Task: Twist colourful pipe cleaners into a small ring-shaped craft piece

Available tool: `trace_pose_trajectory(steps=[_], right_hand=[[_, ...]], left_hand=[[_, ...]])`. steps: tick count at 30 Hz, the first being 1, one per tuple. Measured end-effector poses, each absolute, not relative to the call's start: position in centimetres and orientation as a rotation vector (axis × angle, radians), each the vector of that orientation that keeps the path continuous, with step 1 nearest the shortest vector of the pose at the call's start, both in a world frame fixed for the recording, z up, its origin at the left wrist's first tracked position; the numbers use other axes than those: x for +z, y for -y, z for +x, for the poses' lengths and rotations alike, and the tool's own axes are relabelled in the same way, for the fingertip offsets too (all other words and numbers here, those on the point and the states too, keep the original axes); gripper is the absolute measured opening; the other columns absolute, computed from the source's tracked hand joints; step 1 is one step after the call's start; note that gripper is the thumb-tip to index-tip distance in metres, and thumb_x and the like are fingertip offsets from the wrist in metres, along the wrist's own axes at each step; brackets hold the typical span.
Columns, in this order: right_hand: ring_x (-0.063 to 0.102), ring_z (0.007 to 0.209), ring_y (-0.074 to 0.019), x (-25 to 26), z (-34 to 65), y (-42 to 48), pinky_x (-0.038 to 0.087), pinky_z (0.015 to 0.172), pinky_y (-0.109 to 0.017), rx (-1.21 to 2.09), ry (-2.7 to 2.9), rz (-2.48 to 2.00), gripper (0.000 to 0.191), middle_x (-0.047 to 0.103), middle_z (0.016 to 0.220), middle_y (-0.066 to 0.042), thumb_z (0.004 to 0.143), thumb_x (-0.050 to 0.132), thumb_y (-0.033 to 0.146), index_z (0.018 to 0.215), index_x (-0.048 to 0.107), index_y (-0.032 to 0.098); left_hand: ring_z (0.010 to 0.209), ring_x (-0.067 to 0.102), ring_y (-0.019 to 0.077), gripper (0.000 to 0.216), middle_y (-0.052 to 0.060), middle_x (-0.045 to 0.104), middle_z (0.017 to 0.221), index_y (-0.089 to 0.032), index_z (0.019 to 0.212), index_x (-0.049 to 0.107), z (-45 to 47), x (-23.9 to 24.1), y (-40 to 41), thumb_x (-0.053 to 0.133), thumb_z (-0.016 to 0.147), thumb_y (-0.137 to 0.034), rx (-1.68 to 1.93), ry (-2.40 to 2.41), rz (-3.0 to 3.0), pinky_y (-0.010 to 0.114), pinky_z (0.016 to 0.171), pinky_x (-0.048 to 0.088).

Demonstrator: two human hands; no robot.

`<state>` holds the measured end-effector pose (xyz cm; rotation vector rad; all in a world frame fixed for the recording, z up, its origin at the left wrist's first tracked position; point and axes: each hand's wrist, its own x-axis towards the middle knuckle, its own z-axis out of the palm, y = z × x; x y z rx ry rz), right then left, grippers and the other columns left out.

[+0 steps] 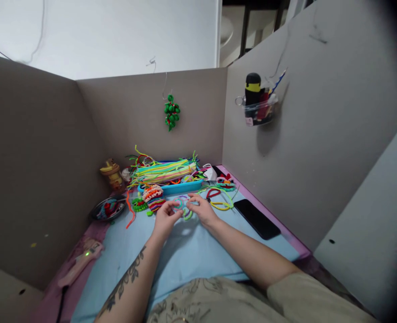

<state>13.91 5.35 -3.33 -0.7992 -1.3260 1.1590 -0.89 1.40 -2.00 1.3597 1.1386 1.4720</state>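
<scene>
My left hand (166, 217) and my right hand (203, 209) meet over the light blue mat (185, 255). Both pinch a small piece of bent pipe cleaners (184, 207) in pale blue, pink and green, held just above the mat. A blue tray (178, 186) heaped with yellow, green and other pipe cleaners (163, 171) lies just beyond my fingers. A coiled striped piece (154, 197) and a small green piece (138, 205) sit left of my left hand. Red and yellow loops (220, 200) lie right of my right hand.
A black phone (257, 218) lies on the mat at the right. A dark bowl (108, 208) and a tan figurine (111, 173) stand at the left, a pink glue gun (80, 260) nearer. Grey cardboard walls enclose the desk; a green ornament (172, 112) and a clear cup (258, 105) hang on them.
</scene>
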Motion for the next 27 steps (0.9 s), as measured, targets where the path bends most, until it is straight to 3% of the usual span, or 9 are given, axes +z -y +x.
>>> trace_pose_trajectory(steps=[9,14,20,25,27], right_hand=[[0.045,0.114,-0.0234,-2.6,14.9,-5.8,0.029,0.096,-0.036,1.212,1.368,-0.720,0.025,0.054,0.117,-0.007,0.064,0.069,0.039,0.080,0.065,0.020],[0.045,0.113,-0.0241,-3.0,15.1,-6.2,0.028,0.097,-0.037,1.320,1.395,-0.716,0.024,0.055,0.117,-0.007,0.065,0.068,0.041,0.063,0.062,0.017],[0.051,0.102,-0.0225,-3.8,14.6,-7.0,0.036,0.088,-0.035,1.305,1.286,-0.780,0.031,0.056,0.115,-0.009,0.068,0.062,0.048,0.069,0.061,0.017],[0.048,0.105,-0.0209,-4.0,14.2,-6.7,0.034,0.092,-0.035,0.967,1.313,-0.853,0.028,0.055,0.112,-0.008,0.076,0.053,0.045,0.071,0.057,0.018],[0.048,0.105,-0.0205,-4.1,14.0,-6.4,0.033,0.094,-0.035,0.871,1.329,-0.859,0.026,0.054,0.109,-0.008,0.078,0.051,0.042,0.071,0.057,0.018]], left_hand=[[0.067,0.053,0.0109,0.033,0.000,0.058,0.077,-0.016,0.083,0.055,-1.1,-1.4,-1.0,0.075,0.058,-0.023,1.282,-0.968,1.395,0.022,0.062,0.043],[0.072,0.054,0.0123,0.032,0.001,0.059,0.084,-0.017,0.084,0.055,-1.2,-1.2,-0.8,0.074,0.058,-0.022,1.253,-0.917,1.416,0.022,0.063,0.043],[0.054,0.043,0.0058,0.055,0.003,0.057,0.096,-0.021,0.109,0.050,-1.2,-1.3,-1.3,0.073,0.059,-0.024,1.456,-1.080,1.538,0.020,0.051,0.037],[0.049,0.039,0.0081,0.021,0.000,0.056,0.063,-0.015,0.076,0.063,-0.9,-2.1,-1.4,0.067,0.065,-0.032,1.494,-1.342,1.611,0.020,0.047,0.031],[0.050,0.042,0.0100,0.022,0.002,0.059,0.061,-0.014,0.072,0.067,-0.4,-2.3,-1.1,0.065,0.066,-0.035,1.372,-1.343,1.639,0.022,0.049,0.032]])
